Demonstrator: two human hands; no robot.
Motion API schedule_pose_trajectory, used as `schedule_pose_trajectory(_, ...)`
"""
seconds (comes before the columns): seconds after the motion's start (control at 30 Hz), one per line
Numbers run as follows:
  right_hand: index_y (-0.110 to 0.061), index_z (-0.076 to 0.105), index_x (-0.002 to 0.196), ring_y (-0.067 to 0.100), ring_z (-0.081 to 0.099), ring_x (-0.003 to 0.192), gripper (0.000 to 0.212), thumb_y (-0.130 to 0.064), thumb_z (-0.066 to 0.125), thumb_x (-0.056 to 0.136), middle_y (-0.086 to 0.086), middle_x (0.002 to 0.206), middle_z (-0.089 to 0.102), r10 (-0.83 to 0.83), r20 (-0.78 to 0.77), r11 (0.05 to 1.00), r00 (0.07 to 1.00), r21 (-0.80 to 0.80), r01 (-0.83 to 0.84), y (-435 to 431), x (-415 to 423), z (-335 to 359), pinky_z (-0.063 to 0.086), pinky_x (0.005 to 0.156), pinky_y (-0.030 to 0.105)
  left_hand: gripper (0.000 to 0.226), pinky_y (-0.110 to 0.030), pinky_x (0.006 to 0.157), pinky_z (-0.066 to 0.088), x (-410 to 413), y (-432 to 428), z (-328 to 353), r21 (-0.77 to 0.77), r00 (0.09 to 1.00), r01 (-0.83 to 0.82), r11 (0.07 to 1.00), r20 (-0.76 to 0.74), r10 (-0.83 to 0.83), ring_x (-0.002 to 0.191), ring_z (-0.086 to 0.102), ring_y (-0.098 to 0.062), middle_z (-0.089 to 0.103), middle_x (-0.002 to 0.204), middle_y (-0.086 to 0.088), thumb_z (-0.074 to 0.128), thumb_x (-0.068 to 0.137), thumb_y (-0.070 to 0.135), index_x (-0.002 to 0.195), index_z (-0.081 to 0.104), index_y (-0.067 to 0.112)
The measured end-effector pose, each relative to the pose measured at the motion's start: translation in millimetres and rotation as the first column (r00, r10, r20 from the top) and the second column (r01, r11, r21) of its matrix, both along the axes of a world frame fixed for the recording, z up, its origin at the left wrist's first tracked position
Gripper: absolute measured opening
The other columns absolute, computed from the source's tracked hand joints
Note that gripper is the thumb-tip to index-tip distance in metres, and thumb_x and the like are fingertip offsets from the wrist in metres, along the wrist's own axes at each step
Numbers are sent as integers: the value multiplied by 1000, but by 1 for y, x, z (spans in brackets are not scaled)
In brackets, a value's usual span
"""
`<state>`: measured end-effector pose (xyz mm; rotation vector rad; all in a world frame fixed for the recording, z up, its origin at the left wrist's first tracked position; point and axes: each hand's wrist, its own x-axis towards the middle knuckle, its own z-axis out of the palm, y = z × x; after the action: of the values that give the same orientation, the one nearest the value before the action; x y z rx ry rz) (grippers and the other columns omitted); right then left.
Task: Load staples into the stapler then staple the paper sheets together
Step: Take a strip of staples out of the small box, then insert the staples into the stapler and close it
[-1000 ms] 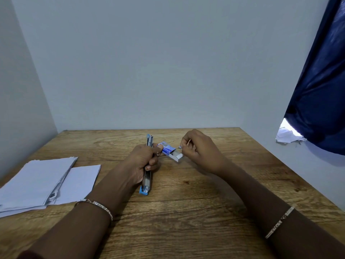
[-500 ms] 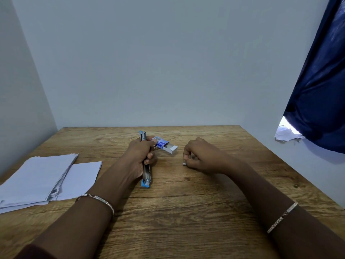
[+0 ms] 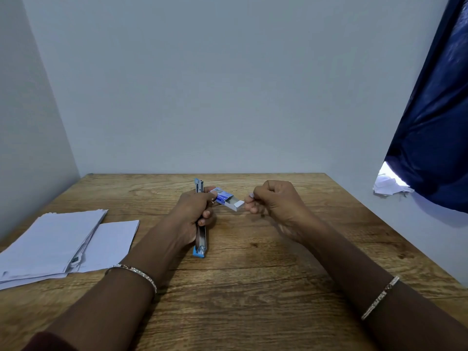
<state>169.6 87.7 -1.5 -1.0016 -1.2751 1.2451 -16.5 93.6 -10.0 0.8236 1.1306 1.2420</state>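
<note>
1. Two arms reach over the wooden table (image 3: 253, 287), and each wrist wears one shiny bracelet.
2. The left hand (image 3: 192, 214) is wrapped tight around one blue and silver stapler (image 3: 201, 239). The stapler pokes out below the fist toward the person and above it toward the wall.
3. The thumb and fingers of that same hand also pinch one small blue and white staple box (image 3: 226, 198). Its white tray sticks out to the right of the grip. The writing on the box is too blurry to read.
4. The right hand (image 3: 276, 201) is curled in a fist, fingertips touching the tray's end. I cannot tell if it holds staples.
5. Far left of the grip lie paper sheets (image 3: 55, 244) in two piles.
</note>
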Motion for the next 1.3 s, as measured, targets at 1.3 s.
schedule_pose_trajectory(1.3, -7, 75, 88, 14, 64, 65, 19, 5, 60, 92, 13, 82, 72, -74, 221, 997, 973, 19, 71, 9, 6, -7, 54, 55, 22, 5, -12, 28, 20, 18, -15, -4, 45, 894, 292, 955, -368, -256, 23, 31, -6, 47, 34, 1, 63, 94, 4, 95, 58, 2)
